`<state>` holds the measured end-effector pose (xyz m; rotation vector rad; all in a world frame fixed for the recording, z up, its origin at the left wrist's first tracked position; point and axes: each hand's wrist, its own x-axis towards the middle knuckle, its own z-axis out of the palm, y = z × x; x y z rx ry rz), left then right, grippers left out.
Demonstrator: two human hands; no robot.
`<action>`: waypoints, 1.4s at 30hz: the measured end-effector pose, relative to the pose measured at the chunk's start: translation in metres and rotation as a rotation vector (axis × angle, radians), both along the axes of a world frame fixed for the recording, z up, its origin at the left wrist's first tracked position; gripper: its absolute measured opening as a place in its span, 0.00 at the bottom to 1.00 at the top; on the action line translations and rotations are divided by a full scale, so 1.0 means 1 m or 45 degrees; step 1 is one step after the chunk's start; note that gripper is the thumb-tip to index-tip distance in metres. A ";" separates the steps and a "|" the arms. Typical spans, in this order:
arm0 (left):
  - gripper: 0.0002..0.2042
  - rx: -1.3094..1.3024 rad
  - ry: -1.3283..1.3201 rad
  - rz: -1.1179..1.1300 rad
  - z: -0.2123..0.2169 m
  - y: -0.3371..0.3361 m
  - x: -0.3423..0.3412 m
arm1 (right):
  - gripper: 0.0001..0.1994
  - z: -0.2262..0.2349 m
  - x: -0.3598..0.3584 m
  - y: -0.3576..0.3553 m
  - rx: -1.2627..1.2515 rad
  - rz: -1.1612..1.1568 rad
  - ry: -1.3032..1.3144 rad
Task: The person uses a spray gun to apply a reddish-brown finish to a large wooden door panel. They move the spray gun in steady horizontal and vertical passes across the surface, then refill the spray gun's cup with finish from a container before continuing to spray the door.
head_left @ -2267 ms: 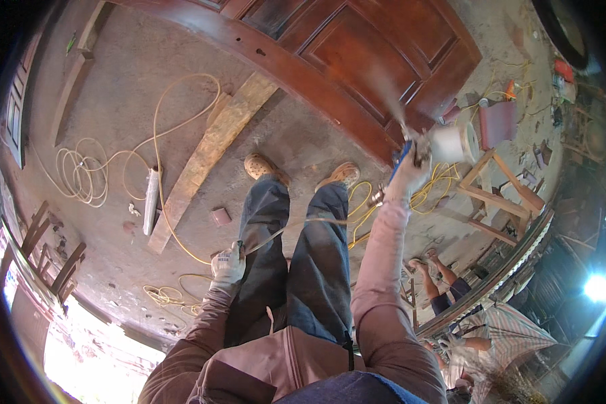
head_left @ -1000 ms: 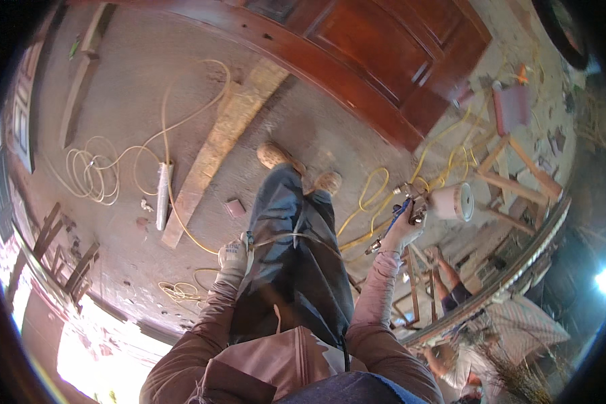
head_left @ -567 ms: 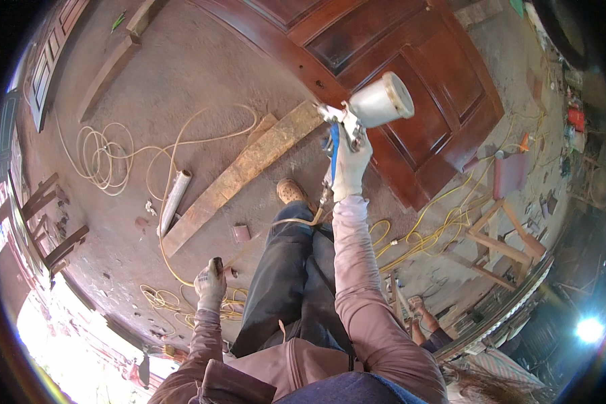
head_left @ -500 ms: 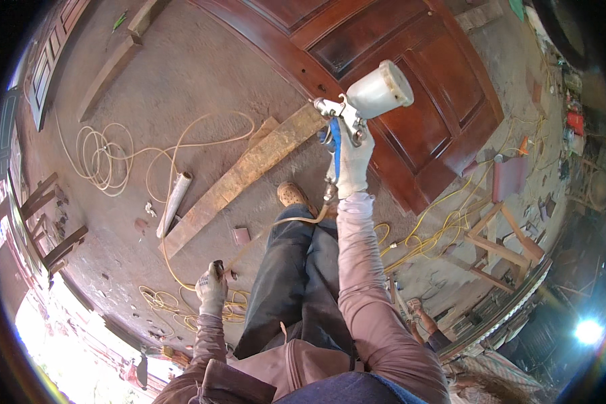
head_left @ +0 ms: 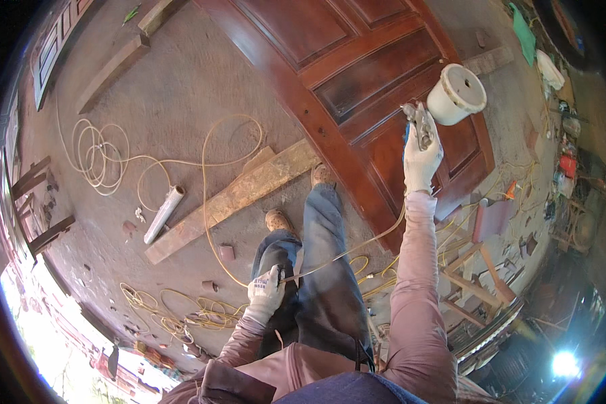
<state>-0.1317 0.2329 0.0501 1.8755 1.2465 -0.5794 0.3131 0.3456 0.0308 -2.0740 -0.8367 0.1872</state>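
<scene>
My gloved right hand [head_left: 421,158] is raised and shut on a spray gun [head_left: 421,124] with a white cup [head_left: 456,94] on top. The gun sits over the right part of a large reddish-brown panelled door [head_left: 357,64] lying flat on the floor. A thin yellowish hose [head_left: 357,246] runs from the gun down to my gloved left hand [head_left: 266,291], which grips it by my thigh. My legs in dark jeans stand at the door's near edge.
A long wooden plank [head_left: 232,198] and a white tube [head_left: 163,214] lie on the concrete floor. Yellow hose coils [head_left: 101,158] spread at left and near my feet. Wooden frames and clutter [head_left: 481,269] crowd the right side.
My right hand with the spray gun swung from low at the right up over the door, then moved further right along it. My left hand kept holding the hose.
</scene>
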 end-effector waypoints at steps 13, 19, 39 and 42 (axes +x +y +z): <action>0.19 -0.234 0.098 0.142 -0.012 0.022 0.134 | 0.18 0.000 0.028 0.042 -0.259 0.368 1.041; 0.24 -0.478 0.161 -0.174 -0.021 0.021 0.220 | 0.17 -0.027 0.078 0.047 -0.156 0.080 0.376; 0.29 -0.216 -0.053 -0.255 -0.079 -0.013 0.255 | 0.20 -0.056 0.276 0.065 0.033 -0.068 0.237; 0.26 -0.151 -0.190 -0.242 -0.088 -0.016 0.260 | 0.19 -0.054 0.316 0.084 -0.018 -0.165 -0.123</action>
